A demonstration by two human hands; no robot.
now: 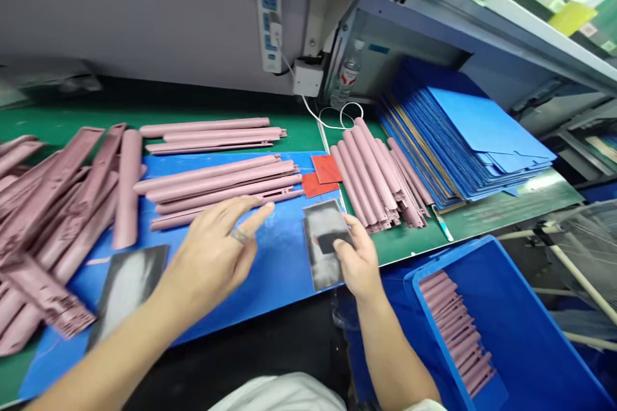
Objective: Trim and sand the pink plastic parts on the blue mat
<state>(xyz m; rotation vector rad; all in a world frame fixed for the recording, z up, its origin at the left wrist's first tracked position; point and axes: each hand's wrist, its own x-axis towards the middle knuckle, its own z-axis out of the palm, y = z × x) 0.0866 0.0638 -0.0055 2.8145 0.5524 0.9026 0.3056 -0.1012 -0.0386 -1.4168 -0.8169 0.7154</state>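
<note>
My left hand (pixel 222 237), with a ring on one finger, hovers over the blue board (pixel 274 257). Its fingers are apart and nothing is in them. At the board's right edge my right hand (pixel 359 260) pinches a small dark flat piece (pixel 328 242) between thumb and fingers. That piece lies over a dark grey sheet with pale, dusty smears (pixel 324 270), which looks like sandpaper. Another such sheet (pixel 128 279) lies by my left forearm, partly covered by it. Long pink plastic shells (pixel 226 180) lie in a row just beyond my left hand.
Many pink shells (pixel 62 205) are heaped at left; another group (pixel 371 173) lies right of two red squares (pixel 328 169). Blue sheets (pixel 463 135) are stacked at back right, near a bottle (pixel 348 74) and a knife (pixel 442 225). Below right, a blue bin (pixel 525 314) holds more shells.
</note>
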